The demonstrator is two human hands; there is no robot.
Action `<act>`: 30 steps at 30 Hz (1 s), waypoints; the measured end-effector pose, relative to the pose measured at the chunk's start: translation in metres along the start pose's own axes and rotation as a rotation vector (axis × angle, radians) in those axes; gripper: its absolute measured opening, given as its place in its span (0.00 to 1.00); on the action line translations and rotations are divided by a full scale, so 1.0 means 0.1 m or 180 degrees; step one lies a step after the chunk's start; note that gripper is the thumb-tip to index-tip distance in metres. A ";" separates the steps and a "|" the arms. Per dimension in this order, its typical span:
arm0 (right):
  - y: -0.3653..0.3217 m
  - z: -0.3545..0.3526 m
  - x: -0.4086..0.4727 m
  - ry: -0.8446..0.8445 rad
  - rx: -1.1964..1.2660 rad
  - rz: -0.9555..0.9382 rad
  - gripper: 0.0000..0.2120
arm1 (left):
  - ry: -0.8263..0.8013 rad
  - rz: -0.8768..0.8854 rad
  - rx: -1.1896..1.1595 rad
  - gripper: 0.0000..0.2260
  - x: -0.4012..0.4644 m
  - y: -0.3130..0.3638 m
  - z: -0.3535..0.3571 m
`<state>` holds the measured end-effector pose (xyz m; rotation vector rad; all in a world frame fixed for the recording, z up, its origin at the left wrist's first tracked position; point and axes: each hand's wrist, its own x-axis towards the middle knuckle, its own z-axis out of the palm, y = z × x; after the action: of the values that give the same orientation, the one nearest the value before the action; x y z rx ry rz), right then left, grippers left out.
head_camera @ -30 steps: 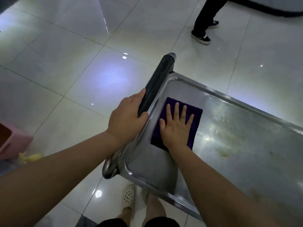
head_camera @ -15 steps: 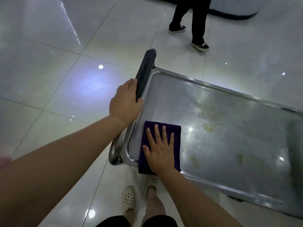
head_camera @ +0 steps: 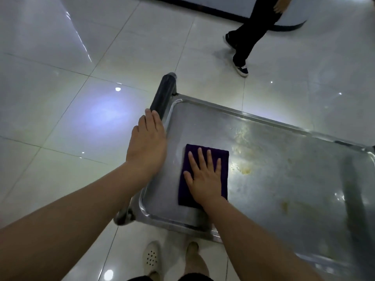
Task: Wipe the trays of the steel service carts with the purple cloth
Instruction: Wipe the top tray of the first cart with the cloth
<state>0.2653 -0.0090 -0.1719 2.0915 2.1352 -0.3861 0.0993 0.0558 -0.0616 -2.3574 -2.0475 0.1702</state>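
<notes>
Much of the cart lay out of sight: only its top tray (head_camera: 284,179) showed, cut off at the right and lower right edges, and nothing beneath it could be made out. The left arm covered the near part of the handle (head_camera: 162,94), so only the far dark end was visible. A dark band crossed the tray at the right, too blurred to identify. Yellowish stains (head_camera: 243,169) marked the steel just right of the cloth (head_camera: 205,151). A bystander's legs (head_camera: 251,33) stood on the floor (head_camera: 60,78) beyond the cart, cut off at the top edge.

The right hand (head_camera: 205,179) lay flat on the cloth, fingers straight and slightly spread, palm pressing down. The cloth, folded to a rectangle, sat inside the tray near its left end, apart from the rim, its lower part hidden under the wrist.

The left hand (head_camera: 148,145) was at the handle with fingers straight and close together, pointing along the bar. Whether the palm rested on the bar or hung just above it could not be told, since the hand itself blocked that spot. It held nothing that showed.

White perforated shoes (head_camera: 151,258) appeared below the tray's near rim, the right one blurred.
</notes>
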 end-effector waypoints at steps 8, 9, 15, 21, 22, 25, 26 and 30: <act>0.36 -0.25 0.86 0.0095 -0.0127 -0.0226 0.32 | 0.0112 -0.0073 -0.0236 0.32 0.05 0.01 0.11; 0.40 -0.28 0.98 0.0095 -0.0140 -0.0246 0.32 | 0.0161 0.0056 -0.0155 0.32 0.06 0.00 0.12; 0.63 -0.45 1.53 0.0116 -0.0111 -0.0423 0.29 | 0.0075 0.0838 0.0370 0.36 0.09 -0.04 0.12; 0.84 -0.54 1.80 0.0128 -0.0222 -0.0640 0.29 | -0.0287 0.1021 0.0641 0.32 0.13 -0.02 0.11; 0.84 -0.54 1.79 0.0154 -0.0205 -0.0628 0.29 | -0.0372 0.1017 0.0765 0.32 0.13 -0.02 0.12; 0.84 -0.52 1.70 0.0170 -0.0114 -0.0403 0.29 | -0.0486 0.0932 0.1018 0.29 0.13 -0.01 0.10; 0.84 -0.50 1.64 0.0167 -0.0080 -0.0282 0.29 | -0.0501 0.0912 0.1108 0.29 0.13 0.00 0.09; 0.83 -0.44 1.34 0.0155 -0.0048 -0.0014 0.29 | -0.0399 0.0847 0.1353 0.26 0.10 0.04 0.04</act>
<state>0.3473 0.1328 -0.1734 2.1097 2.1628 -0.3216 0.1040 0.0649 -0.0669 -2.3701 -1.5297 0.6963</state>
